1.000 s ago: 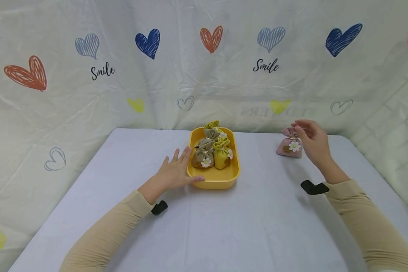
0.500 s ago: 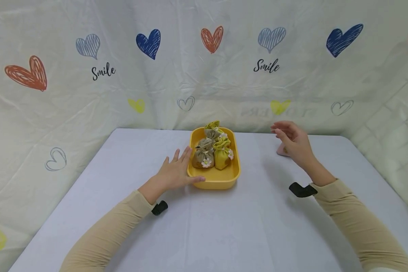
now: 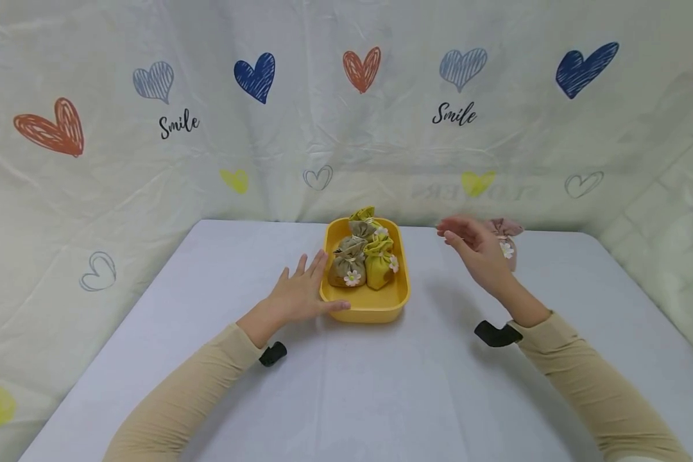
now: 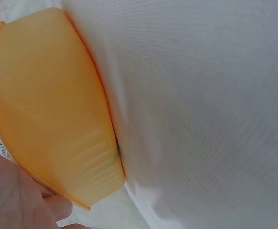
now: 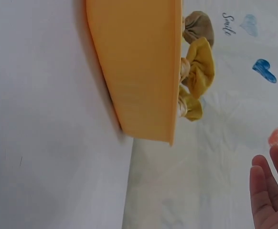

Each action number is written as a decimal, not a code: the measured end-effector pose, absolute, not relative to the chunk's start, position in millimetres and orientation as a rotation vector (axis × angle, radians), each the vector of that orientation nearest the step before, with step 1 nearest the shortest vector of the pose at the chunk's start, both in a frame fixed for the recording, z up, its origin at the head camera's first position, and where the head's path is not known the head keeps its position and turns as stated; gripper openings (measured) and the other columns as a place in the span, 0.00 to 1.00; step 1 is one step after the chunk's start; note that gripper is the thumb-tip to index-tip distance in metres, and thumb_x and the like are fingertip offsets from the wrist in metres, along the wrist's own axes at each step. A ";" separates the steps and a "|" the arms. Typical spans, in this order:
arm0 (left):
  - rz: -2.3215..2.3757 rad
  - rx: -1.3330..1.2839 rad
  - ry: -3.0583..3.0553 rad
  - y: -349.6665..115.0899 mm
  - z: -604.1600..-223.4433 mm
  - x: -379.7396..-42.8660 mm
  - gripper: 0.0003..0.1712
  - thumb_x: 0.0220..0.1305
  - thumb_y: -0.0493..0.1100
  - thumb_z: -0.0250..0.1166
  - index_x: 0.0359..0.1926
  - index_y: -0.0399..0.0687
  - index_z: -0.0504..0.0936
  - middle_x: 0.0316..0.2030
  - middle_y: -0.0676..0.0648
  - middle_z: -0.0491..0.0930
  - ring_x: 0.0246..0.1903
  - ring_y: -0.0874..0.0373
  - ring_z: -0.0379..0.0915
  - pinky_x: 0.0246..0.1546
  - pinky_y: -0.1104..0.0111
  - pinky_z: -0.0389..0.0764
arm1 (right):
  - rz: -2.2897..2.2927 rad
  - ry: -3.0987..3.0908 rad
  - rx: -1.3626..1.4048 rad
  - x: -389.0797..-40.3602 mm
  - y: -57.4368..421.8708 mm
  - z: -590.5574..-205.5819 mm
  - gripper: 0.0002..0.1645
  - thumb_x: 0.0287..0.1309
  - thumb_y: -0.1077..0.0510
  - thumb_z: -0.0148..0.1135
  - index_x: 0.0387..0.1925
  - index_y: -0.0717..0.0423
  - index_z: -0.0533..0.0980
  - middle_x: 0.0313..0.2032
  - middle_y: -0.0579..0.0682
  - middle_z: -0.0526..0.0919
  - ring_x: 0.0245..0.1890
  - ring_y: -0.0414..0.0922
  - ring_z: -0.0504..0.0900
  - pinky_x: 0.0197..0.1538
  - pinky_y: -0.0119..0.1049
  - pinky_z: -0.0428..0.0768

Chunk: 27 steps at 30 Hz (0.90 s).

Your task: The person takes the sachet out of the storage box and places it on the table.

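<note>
My left hand (image 3: pixel 297 295) lies along the left side of a yellow plastic tub (image 3: pixel 375 316), fingers spread and thumb over its front rim. In the left wrist view, fingers (image 4: pixel 58 207) touch the tub's rim. Inside the tub stand several small drawstring pouches, among them a yellow pouch (image 3: pixel 378 273) and a grey-brown pouch (image 3: pixel 339 274), with white flowers on them. My right hand (image 3: pixel 480 256) is raised above the table between tub and a pink drawstring pouch (image 3: pixel 507 228), holding nothing, fingers loosely bent. It partly hides the pink pouch, which stands at the table's back right.
A white-covered table (image 3: pixel 381 398) extends under both arms. Behind it hangs a pale curtain (image 3: pixel 404 147) printed with hearts and "Smile". The tub's front part (image 3: pixel 366 296) shows bare floor ahead of the pouches. A black wrist camera (image 3: pixel 496 333) sits below the right hand.
My right hand has moved left, away from the pink pouch and towards the tub, passing in front of the pouch. My left hand and the tub have stayed in place.
</note>
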<state>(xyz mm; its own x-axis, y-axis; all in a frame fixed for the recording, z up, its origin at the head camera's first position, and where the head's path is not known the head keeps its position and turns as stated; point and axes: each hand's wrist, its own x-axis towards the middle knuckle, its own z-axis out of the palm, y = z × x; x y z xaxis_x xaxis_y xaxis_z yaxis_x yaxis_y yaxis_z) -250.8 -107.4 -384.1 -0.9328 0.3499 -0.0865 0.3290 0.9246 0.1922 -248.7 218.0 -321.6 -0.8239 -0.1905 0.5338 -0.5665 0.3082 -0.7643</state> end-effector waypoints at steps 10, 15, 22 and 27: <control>0.259 0.522 2.974 -107.8 -383.4 -250.5 0.68 0.43 0.85 0.44 0.73 0.50 0.33 0.72 0.52 0.31 0.69 0.45 0.28 0.62 0.42 0.42 | 1.512 -2.320 0.709 -247.7 189.3 -326.8 0.16 0.65 0.63 0.52 0.53 0.66 0.70 0.49 0.59 0.77 0.50 0.50 0.76 0.49 0.25 0.73; 0.266 0.533 2.970 -107.5 -383.4 -250.7 0.68 0.43 0.86 0.44 0.73 0.51 0.33 0.72 0.52 0.31 0.69 0.45 0.28 0.62 0.42 0.42 | 1.557 -2.314 0.741 -248.1 177.1 -329.6 0.16 0.66 0.63 0.51 0.53 0.66 0.70 0.50 0.61 0.76 0.51 0.53 0.74 0.50 0.27 0.72; 0.252 0.536 2.970 -107.8 -384.9 -251.0 0.68 0.41 0.87 0.42 0.73 0.51 0.32 0.72 0.52 0.31 0.69 0.44 0.30 0.62 0.42 0.42 | 1.593 -2.322 0.773 -254.8 166.4 -340.3 0.16 0.65 0.63 0.52 0.53 0.66 0.70 0.50 0.63 0.76 0.51 0.57 0.74 0.52 0.31 0.72; 0.255 0.539 2.970 -108.1 -385.8 -251.3 0.67 0.44 0.85 0.44 0.73 0.50 0.32 0.72 0.51 0.32 0.69 0.44 0.29 0.61 0.41 0.42 | 1.583 -2.385 0.780 -267.8 161.1 -359.7 0.18 0.65 0.58 0.54 0.54 0.59 0.72 0.49 0.56 0.77 0.50 0.48 0.76 0.52 0.37 0.73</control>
<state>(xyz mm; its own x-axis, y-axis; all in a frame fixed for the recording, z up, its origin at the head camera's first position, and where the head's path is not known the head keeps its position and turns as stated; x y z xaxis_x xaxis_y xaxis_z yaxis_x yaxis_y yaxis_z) -251.3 -108.1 -385.8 -0.9306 0.3572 -0.0798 0.3384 0.9228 0.1844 -267.8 161.1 -359.7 -0.8476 -0.3265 0.4182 -0.5122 0.2979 -0.8056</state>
